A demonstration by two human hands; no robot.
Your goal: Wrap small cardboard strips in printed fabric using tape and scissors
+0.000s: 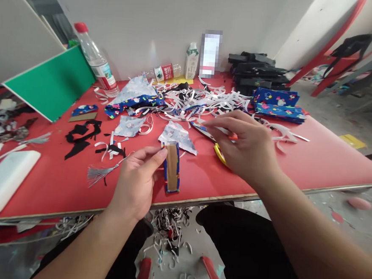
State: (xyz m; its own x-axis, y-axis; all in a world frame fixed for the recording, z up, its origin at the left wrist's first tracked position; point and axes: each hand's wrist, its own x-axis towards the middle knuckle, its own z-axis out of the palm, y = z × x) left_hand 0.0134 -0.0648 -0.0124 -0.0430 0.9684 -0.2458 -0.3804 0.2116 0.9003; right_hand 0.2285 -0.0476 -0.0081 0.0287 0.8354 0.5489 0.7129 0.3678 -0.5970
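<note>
My left hand (140,174) pinches a strip of brown cardboard (171,168) by its upper left side. Blue patterned fabric is folded over the strip's edges, and it hangs upright near the table's front edge. My right hand (243,143) hovers over scissors with yellow handles (220,154), partly covering them. Its thumb and fingertips are drawn together; whatever lies between them is too small to make out. Behind the strip lies a pale blue patterned fabric scrap (176,134), with another pale scrap (129,126) to its left.
White and black strips (204,100) are heaped along the red table (202,174). Folded blue fabric pieces (276,104) and a black stack (257,70) stand right. Bottles (101,70), a green board (52,83), a grey tassel (102,172) and a white power bank-like object (7,182) are left.
</note>
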